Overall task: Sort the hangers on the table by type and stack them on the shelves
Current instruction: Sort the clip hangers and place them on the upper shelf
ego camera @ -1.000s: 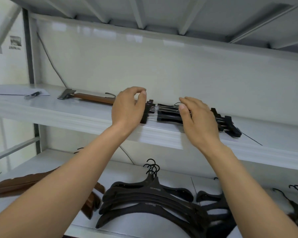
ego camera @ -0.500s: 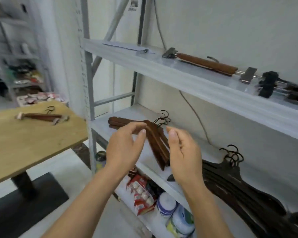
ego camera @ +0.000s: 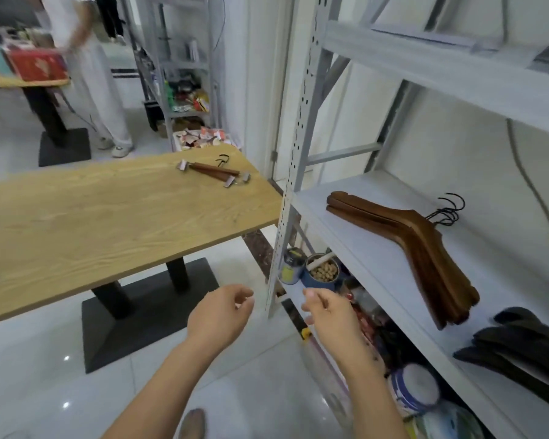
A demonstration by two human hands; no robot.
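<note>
Brown wooden clip hangers [ego camera: 214, 173] lie near the far right corner of the wooden table [ego camera: 86, 223]. A stack of brown wooden coat hangers [ego camera: 419, 248] rests on the middle shelf [ego camera: 355, 248] of the grey rack, with black coat hangers [ego camera: 526, 346] stacked to its right. My left hand [ego camera: 221, 315] and my right hand [ego camera: 328, 312] hang low in front of me, between the table and the rack. Both hold nothing, with fingers loosely curled and apart.
The rack's upright post [ego camera: 290, 172] stands just right of the table corner. Tins and jars [ego camera: 314, 270] fill the bottom shelf. Another person [ego camera: 89, 68] stands at a second table at the far left, by a cluttered back rack [ego camera: 184, 74]. The table's black base [ego camera: 146, 308] sits on white floor tiles.
I have turned left, away from the top shelf with the black clip hangers. Both hands came off that stack and dropped low. The table now fills the left of the view.
</note>
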